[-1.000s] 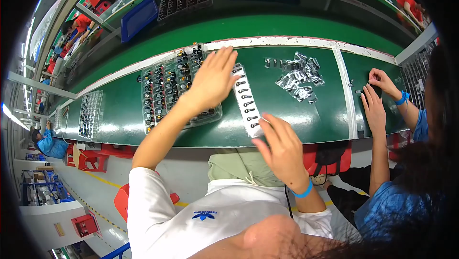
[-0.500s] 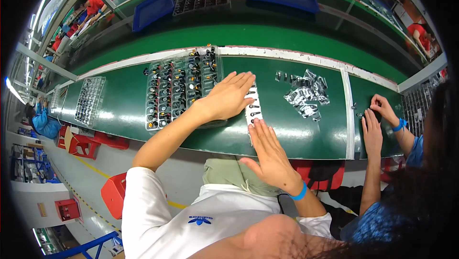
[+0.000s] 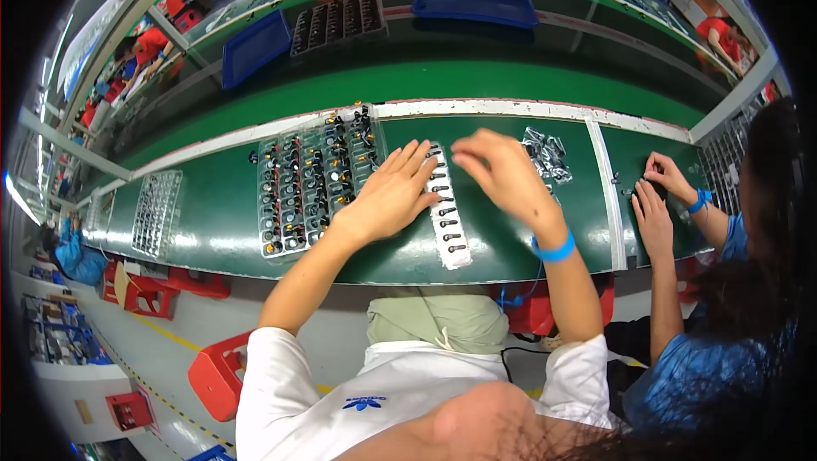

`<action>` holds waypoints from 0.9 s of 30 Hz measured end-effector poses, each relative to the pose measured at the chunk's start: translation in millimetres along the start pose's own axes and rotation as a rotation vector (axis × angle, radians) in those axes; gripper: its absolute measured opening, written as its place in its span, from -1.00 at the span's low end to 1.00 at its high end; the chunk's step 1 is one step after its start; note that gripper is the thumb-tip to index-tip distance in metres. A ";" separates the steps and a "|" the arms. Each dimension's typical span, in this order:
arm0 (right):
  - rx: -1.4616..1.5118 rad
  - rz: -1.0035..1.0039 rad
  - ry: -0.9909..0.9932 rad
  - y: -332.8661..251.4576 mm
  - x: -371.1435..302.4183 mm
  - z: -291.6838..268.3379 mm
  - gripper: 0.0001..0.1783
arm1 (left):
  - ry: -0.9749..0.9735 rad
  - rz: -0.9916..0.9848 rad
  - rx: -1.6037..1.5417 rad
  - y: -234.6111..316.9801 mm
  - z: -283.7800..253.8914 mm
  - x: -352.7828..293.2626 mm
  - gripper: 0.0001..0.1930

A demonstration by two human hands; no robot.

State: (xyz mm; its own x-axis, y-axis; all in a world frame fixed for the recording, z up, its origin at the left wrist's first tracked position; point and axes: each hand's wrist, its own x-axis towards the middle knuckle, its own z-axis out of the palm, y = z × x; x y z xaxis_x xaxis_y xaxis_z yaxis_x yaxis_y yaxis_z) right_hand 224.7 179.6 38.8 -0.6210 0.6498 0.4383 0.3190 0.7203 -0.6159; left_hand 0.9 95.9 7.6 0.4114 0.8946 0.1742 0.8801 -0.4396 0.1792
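A white strip (image 3: 459, 259) lies on the green bench, with several small black parts (image 3: 448, 224) in a row across it. My left hand (image 3: 383, 196) is open and flat, its fingers stretched out along the strip's left edge and the thumb over it. To the strip's right, my right hand (image 3: 504, 176) is raised, fingers bent and thumb drawn in toward them. Whatever sits between those fingertips, if anything, is hidden. Behind the right hand lies a pile of small shiny silver-and-black pieces (image 3: 549, 155), partly covered by it.
Clear plastic trays (image 3: 281, 255) filled with small black and orange parts stand left of my left hand. Another clear tray (image 3: 156, 214) is farther left. Blue trays (image 3: 472, 3) lie beyond the white ledge (image 3: 502, 108). At right, a co-worker's hands (image 3: 659, 214) work past a white divider (image 3: 606, 189).
My right hand has lifted off the strip's near end and moved up and right. My left hand has slid left, uncovering more of the strip and its black parts.
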 end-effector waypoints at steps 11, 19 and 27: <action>0.076 0.217 -0.357 76.6 63.3 49.9 -0.81 | 0.246 0.053 -0.112 73.0 38.7 -31.9 -0.66; -0.044 0.028 -0.395 78.2 63.8 45.7 -0.83 | 0.359 0.079 -0.117 67.9 50.9 -32.4 -0.64; -0.161 -0.065 -0.242 68.0 47.1 56.1 -0.85 | 0.375 0.083 -0.146 65.6 48.2 -40.3 -0.60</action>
State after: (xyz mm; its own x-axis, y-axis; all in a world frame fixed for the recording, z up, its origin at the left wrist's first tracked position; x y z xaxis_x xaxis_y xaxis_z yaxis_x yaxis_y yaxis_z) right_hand 176.9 245.6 -19.2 -0.7904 0.5382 0.2927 0.3706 0.8004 -0.4712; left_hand 53.5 34.9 -34.4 0.3414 0.7764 0.5298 0.7937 -0.5401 0.2800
